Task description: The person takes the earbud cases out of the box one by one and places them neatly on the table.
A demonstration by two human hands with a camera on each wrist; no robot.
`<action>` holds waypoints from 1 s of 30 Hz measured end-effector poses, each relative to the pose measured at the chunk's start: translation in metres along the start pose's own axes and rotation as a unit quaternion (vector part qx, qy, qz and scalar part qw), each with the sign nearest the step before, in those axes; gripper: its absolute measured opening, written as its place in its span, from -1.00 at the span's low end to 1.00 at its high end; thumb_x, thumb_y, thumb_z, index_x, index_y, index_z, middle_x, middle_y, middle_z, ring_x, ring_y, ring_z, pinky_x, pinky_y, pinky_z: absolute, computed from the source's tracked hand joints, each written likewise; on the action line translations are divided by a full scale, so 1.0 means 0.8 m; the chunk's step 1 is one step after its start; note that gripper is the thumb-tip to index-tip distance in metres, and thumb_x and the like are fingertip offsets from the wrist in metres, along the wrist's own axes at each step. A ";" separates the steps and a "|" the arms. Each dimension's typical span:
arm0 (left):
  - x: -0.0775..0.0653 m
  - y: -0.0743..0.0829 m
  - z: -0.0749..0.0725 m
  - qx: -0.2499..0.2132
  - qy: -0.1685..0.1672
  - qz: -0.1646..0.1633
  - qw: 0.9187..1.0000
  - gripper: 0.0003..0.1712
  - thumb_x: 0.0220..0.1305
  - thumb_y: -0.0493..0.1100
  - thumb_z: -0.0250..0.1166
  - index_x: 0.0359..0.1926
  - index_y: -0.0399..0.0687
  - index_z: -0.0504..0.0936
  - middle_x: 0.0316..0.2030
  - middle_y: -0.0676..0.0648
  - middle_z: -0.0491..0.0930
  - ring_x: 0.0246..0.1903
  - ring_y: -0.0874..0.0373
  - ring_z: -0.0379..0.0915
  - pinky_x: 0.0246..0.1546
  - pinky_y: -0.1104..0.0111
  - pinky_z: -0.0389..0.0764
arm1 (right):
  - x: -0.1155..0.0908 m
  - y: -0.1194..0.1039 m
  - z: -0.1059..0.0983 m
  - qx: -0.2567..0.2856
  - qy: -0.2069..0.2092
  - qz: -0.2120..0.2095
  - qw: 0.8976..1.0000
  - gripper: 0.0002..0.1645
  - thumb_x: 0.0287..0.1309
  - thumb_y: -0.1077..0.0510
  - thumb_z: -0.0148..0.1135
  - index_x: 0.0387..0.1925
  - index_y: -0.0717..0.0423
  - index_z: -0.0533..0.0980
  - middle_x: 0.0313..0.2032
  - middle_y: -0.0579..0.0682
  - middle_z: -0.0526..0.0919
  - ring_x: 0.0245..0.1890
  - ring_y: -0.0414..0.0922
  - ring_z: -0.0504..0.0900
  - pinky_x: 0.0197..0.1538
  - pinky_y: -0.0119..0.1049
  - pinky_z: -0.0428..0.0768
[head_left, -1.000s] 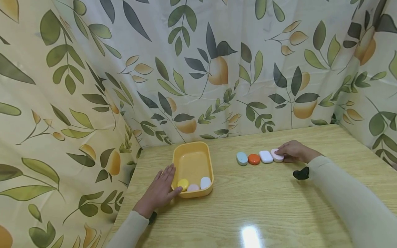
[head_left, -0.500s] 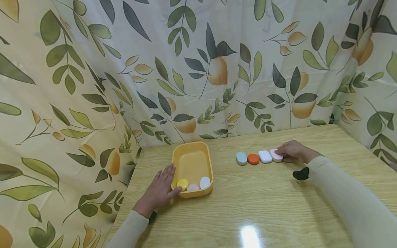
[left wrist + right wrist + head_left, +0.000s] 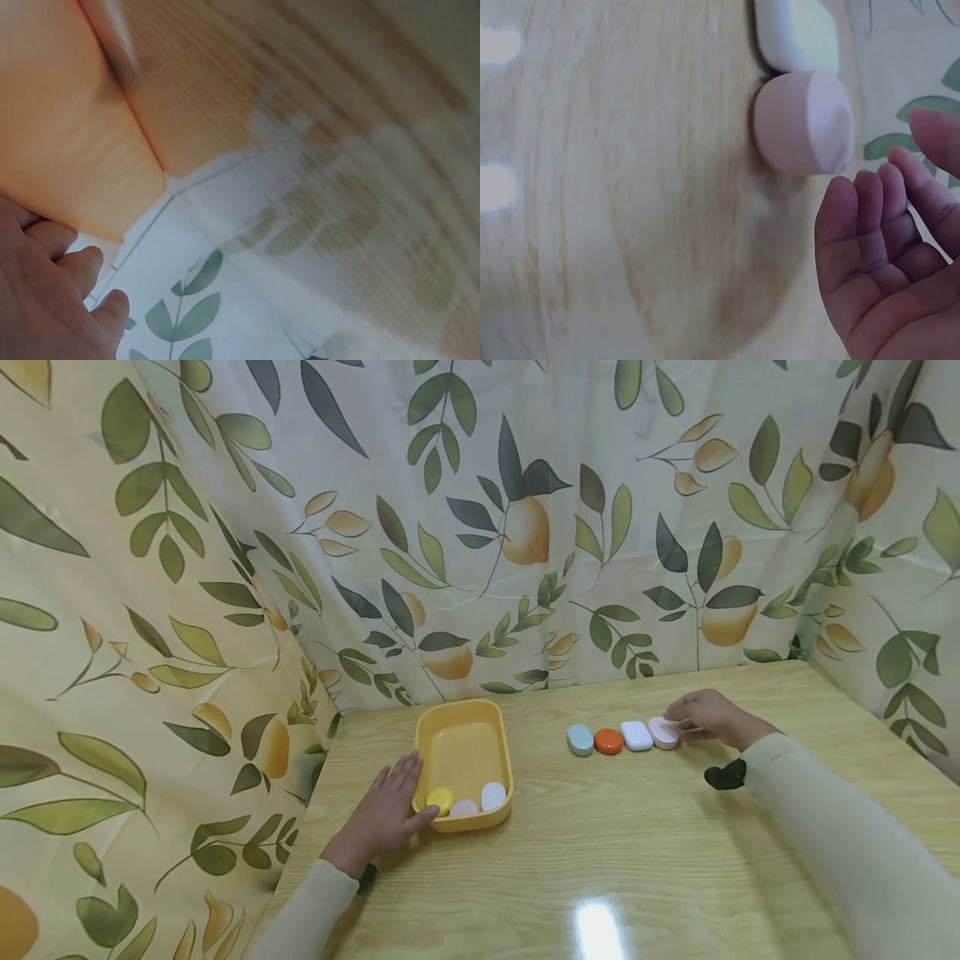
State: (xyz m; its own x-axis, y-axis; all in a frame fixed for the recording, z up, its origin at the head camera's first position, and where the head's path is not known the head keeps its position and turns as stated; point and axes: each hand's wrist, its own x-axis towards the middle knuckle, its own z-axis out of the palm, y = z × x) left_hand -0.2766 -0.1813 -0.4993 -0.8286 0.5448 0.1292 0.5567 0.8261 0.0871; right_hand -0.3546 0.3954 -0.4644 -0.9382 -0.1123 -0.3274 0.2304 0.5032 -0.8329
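Cream cloth (image 3: 225, 635) printed with leaves and orange fruit hangs to the left of the left hand (image 3: 381, 810) and runs on beyond both hands. From a pale sleeve (image 3: 303, 910), the left hand reaches forward over the bench (image 3: 525, 877), its fingers straight and laid along the near left side of a yellow tray (image 3: 461, 752), its thumb across the rim. Just right of that thumb, inside the tray's near end, sit a yellow piece (image 3: 440, 800), a pale pink piece (image 3: 463, 807) and a white oval piece (image 3: 492, 796), in that order.

Further right, well apart from the left hand, a short row on the bench leads towards the right hand (image 3: 708, 714): a light blue piece (image 3: 580, 739), an orange-red piece (image 3: 608, 741), a white rounded block (image 3: 636, 736) and a pink round block (image 3: 663, 732). The last stands just left of the right hand's fingertips. Those fingers are loosely bent and grip nothing; whether a tip touches the pink round block, I cannot tell. Nearer the person than the right hand, a black object (image 3: 726, 775) shows at the cuff.
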 end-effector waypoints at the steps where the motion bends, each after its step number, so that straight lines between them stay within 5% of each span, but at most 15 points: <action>1: 0.000 0.000 0.001 -0.001 -0.001 0.000 1.000 0.04 0.38 0.46 -0.22 0.51 -0.27 -0.06 0.51 -0.15 -0.13 0.48 -0.03 -0.23 0.41 0.02 -0.12 | 0.000 -0.003 0.000 -0.003 -0.001 -0.001 1.000 -0.46 0.39 0.06 0.10 0.15 0.46 0.39 0.10 0.25 0.46 0.05 0.09 0.48 0.04 -0.09 0.57; 9: 0.004 0.000 -0.001 0.003 0.008 0.002 1.000 0.05 0.37 0.47 -0.22 0.51 -0.29 -0.05 0.51 -0.17 -0.11 0.47 -0.04 -0.22 0.41 0.02 -0.13 | 0.002 -0.041 0.017 -0.015 -0.034 -0.040 0.998 -0.41 0.39 0.08 0.10 0.22 0.49 0.33 0.17 0.33 0.41 0.08 0.16 0.49 0.04 -0.10 0.58; 16: 0.000 -0.003 -0.007 -0.006 0.005 0.006 1.000 0.04 0.38 0.44 -0.17 0.50 -0.30 -0.06 0.51 -0.18 -0.12 0.47 -0.05 -0.23 0.40 -0.01 -0.11 | 0.011 -0.086 0.056 -0.025 -0.071 -0.065 0.995 -0.44 0.37 0.10 0.13 0.21 0.44 0.35 0.17 0.34 0.43 0.15 0.28 0.43 0.05 -0.06 0.58; 30: 0.002 -0.005 -0.002 -0.006 0.004 0.006 1.000 0.05 0.38 0.44 -0.18 0.51 -0.29 -0.08 0.51 -0.17 -0.14 0.48 -0.05 -0.23 0.41 0.02 -0.13 | 0.032 -0.155 0.129 0.003 -0.131 -0.098 0.987 -0.53 0.34 0.16 0.17 0.15 0.41 0.41 0.12 0.30 0.47 0.05 0.18 0.51 0.02 -0.08 0.59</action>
State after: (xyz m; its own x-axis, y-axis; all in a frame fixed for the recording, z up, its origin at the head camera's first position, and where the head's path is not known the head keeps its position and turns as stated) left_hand -0.2798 -0.1840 -0.4981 -0.8217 0.5531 0.1374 0.5669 0.8179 0.0977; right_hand -0.3801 0.2416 -0.4155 -0.8663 -0.4240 -0.2639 0.0541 0.4456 -0.8936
